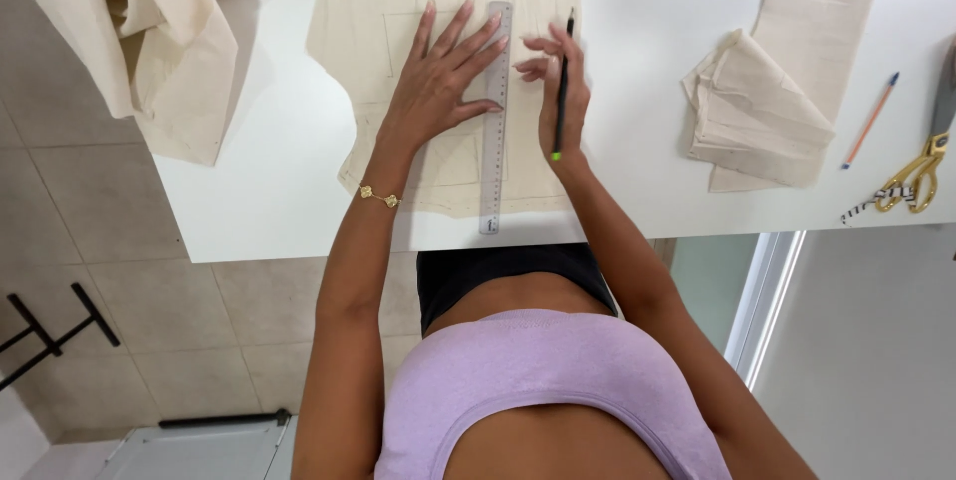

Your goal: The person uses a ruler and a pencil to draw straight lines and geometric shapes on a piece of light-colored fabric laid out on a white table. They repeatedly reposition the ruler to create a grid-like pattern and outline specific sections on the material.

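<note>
Marking work on a cut cloth panel, viewed from above your own body at the near edge of the white table [269, 211]. Nearest to you, the metal ruler [494, 121] lies lengthwise along the cream fabric piece [349, 42], its near end overhanging the panel's lower edge and almost reaching the table's rim. Your left hand [438, 82] rests flat and fully spread on the cloth, fingertips touching the ruler's left side and pinning both in place; it grips nothing. Your right hand [560, 82] stands just to the right of the ruler, fingers curled around a dark pencil [562, 82] held nearly parallel to it, green end toward you, tip near the far part of the straight edge. Faint lines already show on the panel, among them a rectangle under your left hand, so some marking appears done; whether the line along the ruler is drawn cannot be told, and it is judged to be in progress. Farther right lie folded cloth pieces [767, 112], an orange pencil [870, 121] and gold-handled scissors [916, 176], untouched. At the far left, loose fabric [149, 32] hangs over the table's edge.
</note>
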